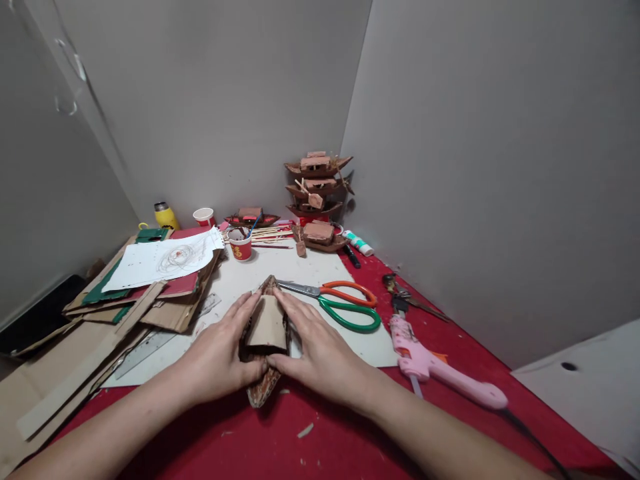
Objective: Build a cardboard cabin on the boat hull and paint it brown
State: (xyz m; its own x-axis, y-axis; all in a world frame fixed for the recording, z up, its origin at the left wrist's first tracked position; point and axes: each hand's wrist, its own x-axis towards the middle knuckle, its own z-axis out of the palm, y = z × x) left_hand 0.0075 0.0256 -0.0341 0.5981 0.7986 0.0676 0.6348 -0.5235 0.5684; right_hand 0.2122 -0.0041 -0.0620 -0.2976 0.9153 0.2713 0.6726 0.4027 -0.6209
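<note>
Head view: left hand (220, 348) and right hand (320, 341) clasp a boat (262, 393) at the near edge of the white sheet (345, 350); roof (269, 323) on, apparently unpainted.

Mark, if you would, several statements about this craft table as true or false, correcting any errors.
1. The left grip and right grip hold a brown, textured boat model. True.
2. The metal scissors with orange and green handles lie left of the boat model. False: the scissors lie to its right.
3. A pink glue gun lies right of the scissors. True.
4. A thin blue stick stands in a yellow bottle. False: it stands in a red-and-white cup.
5. A white, scribbled paper sheet lies atop stacked cardboard. True.
</note>
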